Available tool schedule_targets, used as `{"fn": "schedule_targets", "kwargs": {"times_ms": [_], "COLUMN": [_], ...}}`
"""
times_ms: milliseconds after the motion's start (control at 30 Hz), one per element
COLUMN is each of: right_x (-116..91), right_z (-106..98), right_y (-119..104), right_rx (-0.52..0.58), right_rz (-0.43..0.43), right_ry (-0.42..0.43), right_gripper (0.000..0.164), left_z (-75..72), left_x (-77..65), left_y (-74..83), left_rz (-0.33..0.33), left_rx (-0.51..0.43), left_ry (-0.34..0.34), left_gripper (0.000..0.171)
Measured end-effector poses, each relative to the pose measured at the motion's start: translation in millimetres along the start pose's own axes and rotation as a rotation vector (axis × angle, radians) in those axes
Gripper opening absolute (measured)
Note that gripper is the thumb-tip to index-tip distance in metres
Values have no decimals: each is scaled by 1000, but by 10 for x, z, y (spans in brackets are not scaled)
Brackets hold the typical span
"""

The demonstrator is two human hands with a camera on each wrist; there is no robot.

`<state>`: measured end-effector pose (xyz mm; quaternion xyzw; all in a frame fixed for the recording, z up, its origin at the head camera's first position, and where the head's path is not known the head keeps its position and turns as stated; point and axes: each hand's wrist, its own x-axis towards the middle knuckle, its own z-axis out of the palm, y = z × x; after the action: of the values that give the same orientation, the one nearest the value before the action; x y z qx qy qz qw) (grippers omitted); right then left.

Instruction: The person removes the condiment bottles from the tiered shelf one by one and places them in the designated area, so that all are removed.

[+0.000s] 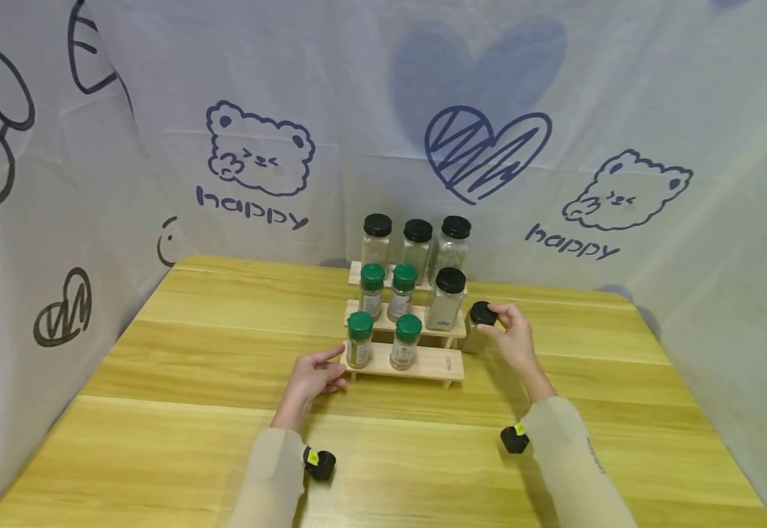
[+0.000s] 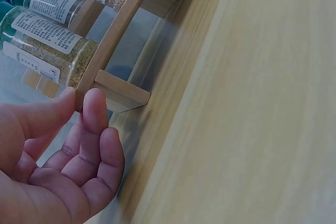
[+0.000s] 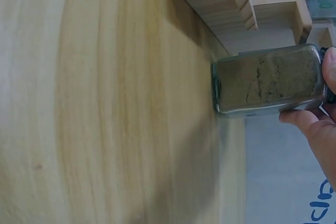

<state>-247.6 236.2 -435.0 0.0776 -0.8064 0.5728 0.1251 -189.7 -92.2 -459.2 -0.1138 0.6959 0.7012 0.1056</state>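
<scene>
My right hand grips the black lid of a square glass spice jar just beyond the right end of a three-tier wooden spice rack. Brownish powder fills this jar, which is upright near the tabletop. At the rack's other end, my left hand pinches the corner of the lowest shelf between thumb and forefinger, the other fingers curled. Just above those fingertips stands a green-lidded spice bottle. Another green-lidded bottle is on the same shelf, to its right.
On the middle tier are two green-lidded bottles and a black-lidded jar. Three black-lidded jars stand on the top tier, among them a jar with greenish contents. A printed cloth hangs behind the wooden table.
</scene>
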Motion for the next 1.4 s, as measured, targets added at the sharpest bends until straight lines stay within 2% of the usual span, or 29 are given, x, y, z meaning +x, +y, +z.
{"fn": "schedule_targets", "kwargs": {"times_ms": [233,467,700,867,1100,1400], "right_x": [-9,-5,-25,-48,-110,-199], "right_z": [-5,-2,-18,-36,-70,-134], "right_y": [-2,28,34,22,9,15], "right_rx": [19,71,66,112,162,115], "right_rz": [49,28,8,-1,-57,-60], "right_ry": [1,-2,-8,39,108,149], "right_gripper": [35,36,41,40,35,30], "left_z": [8,4,-4,2,5,3], "left_x": [-9,9,12,11,3,7], "left_y": [9,-12,-27,-13,-5,-15], "left_rz": [-5,-7,-11,-9,-2,5], "left_rx": [-3,1,5,1,2,-8], "left_ry": [2,4,8,5,8,4], "left_gripper": [39,39,39,39,38,38]}}
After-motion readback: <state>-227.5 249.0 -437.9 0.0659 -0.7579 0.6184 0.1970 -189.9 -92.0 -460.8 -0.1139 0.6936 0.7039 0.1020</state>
